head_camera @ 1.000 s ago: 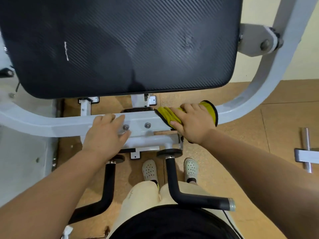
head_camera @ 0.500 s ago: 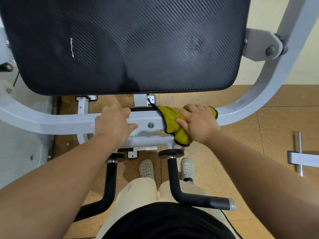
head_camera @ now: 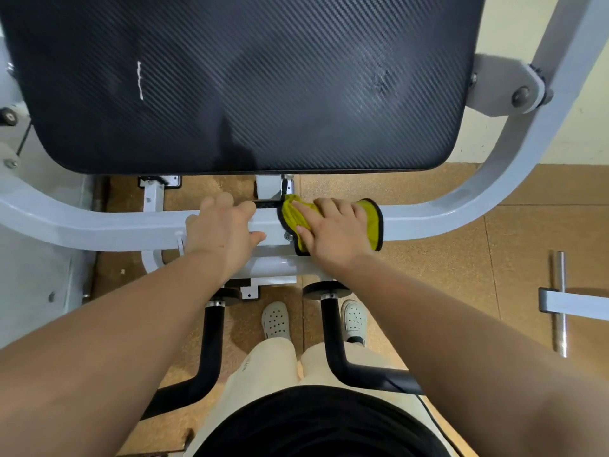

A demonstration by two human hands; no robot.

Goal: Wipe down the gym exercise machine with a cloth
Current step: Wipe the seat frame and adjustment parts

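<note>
Cloth [head_camera: 370, 222] under R hand [head_camera: 333, 234], on frame [head_camera: 428, 222].

Brown speckled floor tiles [head_camera: 445, 275] meet a cream wall [head_camera: 586, 127]; a chrome rod [head_camera: 560, 291], perhaps another machine's, lies at right
</note>
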